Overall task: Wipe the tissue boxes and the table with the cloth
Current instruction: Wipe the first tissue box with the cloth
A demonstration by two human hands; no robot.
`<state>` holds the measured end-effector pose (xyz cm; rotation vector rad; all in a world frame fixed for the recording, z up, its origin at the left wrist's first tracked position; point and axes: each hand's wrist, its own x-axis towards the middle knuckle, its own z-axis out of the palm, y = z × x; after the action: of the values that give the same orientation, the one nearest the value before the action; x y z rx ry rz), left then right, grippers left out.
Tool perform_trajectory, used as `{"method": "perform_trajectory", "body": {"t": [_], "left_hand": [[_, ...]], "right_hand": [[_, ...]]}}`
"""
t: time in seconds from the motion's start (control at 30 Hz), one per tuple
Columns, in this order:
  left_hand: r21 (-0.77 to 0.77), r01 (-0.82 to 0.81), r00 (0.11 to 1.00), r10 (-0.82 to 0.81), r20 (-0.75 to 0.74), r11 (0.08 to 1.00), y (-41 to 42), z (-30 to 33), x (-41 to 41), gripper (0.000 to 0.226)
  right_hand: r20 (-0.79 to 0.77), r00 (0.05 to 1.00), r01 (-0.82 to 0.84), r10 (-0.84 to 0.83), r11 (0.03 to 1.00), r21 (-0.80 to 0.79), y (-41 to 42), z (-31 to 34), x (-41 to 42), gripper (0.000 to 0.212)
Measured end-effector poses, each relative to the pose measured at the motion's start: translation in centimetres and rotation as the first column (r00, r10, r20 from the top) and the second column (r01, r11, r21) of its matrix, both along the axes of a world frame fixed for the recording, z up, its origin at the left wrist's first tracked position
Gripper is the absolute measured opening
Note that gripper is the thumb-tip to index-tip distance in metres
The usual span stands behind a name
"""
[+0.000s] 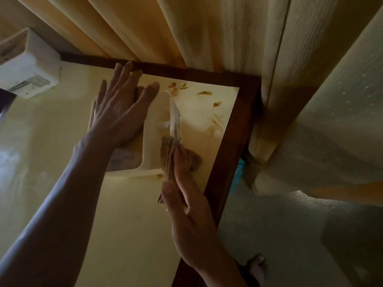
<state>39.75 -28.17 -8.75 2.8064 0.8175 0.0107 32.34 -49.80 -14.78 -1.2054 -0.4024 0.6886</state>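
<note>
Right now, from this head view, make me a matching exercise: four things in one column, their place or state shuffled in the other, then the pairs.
Things:
1. left hand
2. cloth
3. second tissue box
4. brown stains

Places or states:
A. on the table near its far right corner
B. far left, beside the table's back edge
C. flat on top of the nearer tissue box
D. pressed by the right hand against that box's right side

Pairs: 1-C, 2-D, 3-B, 4-A

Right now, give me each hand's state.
Left hand: open, flat on the tissue box.
Right hand: fingers straight, pressing the cloth against the box.
</note>
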Motion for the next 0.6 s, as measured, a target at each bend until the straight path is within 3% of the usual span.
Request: {"method": "perform_trajectory", "body": {"t": [0.2,0.6], "left_hand": [[0.047,-0.028,0.999,0.027,0.024,0.999,-0.4,-0.8,0.0,0.077],[0.021,0.01,0.999,-0.011,0.037,1.0,-0.8,-0.7,-0.3,0.075]], "right_hand": [[0.028,0.993,-0.11,0.111,0.993,-0.037,0.3,0.7,0.8,0.072],[0.033,0.998,-0.048,0.047,0.998,0.031,6.2,-0.4,7.7,0.073]]}}
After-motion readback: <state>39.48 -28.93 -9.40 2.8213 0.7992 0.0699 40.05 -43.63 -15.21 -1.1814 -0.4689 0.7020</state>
